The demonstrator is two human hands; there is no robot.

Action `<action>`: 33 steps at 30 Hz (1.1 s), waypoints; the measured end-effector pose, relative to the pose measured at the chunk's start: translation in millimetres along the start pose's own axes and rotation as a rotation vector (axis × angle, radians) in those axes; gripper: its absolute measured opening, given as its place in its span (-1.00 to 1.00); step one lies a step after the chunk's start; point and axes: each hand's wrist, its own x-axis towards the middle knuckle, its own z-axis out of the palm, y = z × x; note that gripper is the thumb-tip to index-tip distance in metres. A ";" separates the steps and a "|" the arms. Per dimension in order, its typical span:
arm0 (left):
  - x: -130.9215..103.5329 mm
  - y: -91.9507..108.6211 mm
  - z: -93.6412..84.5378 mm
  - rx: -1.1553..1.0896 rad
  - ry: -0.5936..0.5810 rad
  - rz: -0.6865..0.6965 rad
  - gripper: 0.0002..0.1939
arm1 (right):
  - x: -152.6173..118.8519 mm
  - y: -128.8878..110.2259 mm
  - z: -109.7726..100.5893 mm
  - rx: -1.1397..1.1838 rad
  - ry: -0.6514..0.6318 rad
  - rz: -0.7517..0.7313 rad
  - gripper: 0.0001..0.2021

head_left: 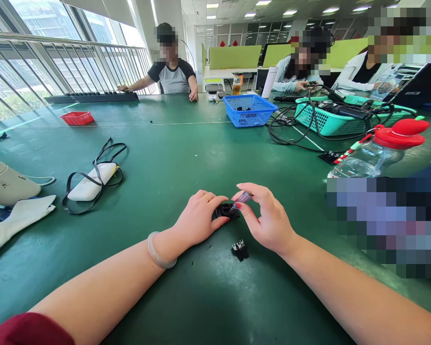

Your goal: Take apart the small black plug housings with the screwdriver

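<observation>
Black part (224, 211); pronged piece (240, 250) lies nearby.

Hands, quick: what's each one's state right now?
Left hand: closed, holding the black part.
Right hand: closed, pinching the purplish tool.

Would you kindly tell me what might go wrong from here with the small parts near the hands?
The purplish translucent piece, in the grip of the right hand, might slip toward the left hand, whose fingers are close by at the small black part. The black piece with metal prongs lies loose near the right hand and could be knocked away.
</observation>
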 end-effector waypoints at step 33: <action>-25.2 44.5 -0.4 -0.066 -0.222 0.099 -0.18 | 6.9 39.4 -5.1 0.018 0.524 0.251 -0.63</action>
